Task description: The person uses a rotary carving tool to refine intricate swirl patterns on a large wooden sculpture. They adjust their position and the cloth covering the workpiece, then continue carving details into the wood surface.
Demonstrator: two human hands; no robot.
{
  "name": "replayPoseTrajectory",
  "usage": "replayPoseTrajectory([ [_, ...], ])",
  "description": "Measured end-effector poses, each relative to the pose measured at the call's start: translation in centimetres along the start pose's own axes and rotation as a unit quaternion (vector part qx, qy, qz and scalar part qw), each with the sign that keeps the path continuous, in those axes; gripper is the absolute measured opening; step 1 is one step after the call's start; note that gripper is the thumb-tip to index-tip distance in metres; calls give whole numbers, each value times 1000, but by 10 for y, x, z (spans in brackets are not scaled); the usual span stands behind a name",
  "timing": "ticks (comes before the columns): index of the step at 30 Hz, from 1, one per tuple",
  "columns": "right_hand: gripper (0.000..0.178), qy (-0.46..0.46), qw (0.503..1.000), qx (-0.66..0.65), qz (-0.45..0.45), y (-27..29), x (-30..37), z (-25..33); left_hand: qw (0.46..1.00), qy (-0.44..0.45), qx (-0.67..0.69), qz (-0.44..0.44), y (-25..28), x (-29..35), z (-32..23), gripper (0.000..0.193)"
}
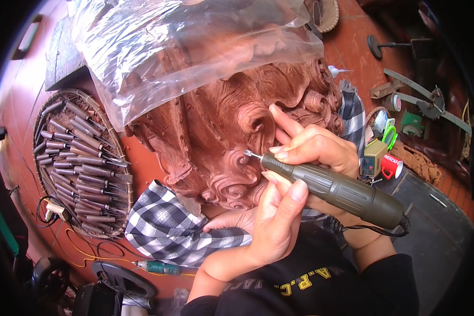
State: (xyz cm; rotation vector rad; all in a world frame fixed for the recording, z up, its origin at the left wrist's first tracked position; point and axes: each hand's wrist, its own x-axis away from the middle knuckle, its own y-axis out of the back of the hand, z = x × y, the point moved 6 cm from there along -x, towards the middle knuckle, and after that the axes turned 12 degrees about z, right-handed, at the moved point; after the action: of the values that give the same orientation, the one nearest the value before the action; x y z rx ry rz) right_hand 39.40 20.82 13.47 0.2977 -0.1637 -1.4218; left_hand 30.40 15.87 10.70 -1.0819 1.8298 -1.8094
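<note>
My right hand (324, 151) is closed round a dark green rotary carving tool (337, 189), with its outer fingers stretched onto the carving. Below the tool's nose, my left hand (279, 224) has thumb and fingers pressed against the body and steadies it. A small metal bit (252, 154) at the tip meets, or nearly meets, a curl on the reddish-brown wood carving (216, 121). Scrolls and flowing grooves cover the wood. Clear plastic sheeting (142, 58) drapes over its far part and hides some of it. A black-and-white checked cloth (168, 221) lies along the near side.
At the left, a round woven basket (127, 184) holds many wooden-handled chisels (84, 152). Cords and a teal power tool (158, 267) lie on the tiled floor. On the right stand a power unit (373, 157), a red mug (392, 166) and a toothed metal blade (433, 108).
</note>
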Motion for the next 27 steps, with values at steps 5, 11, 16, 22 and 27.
replayPoseTrajectory([
  [5, 18, -3, 1000, 17, 10, -1, 3, 1, 1000, 6, 5, -11, 2, 2, 0, 46],
  [11, 22, 26, 997, 24, 71, -2, 8, 6, 1000, -6, 27, 14, 2, 11, 4, 47],
  [16, 22, 63, 997, 25, 47, -2, 10, 7, 1000, -7, 16, 16, 1, 12, 7, 46],
  [22, 23, 103, 994, 20, 29, 5, 23, 10, 998, 22, -32, 54, 1, 21, 16, 46],
  [27, 24, 79, 996, 3, 40, 11, 42, 12, 958, 9, -283, 51, 13, 38, 19, 41],
])
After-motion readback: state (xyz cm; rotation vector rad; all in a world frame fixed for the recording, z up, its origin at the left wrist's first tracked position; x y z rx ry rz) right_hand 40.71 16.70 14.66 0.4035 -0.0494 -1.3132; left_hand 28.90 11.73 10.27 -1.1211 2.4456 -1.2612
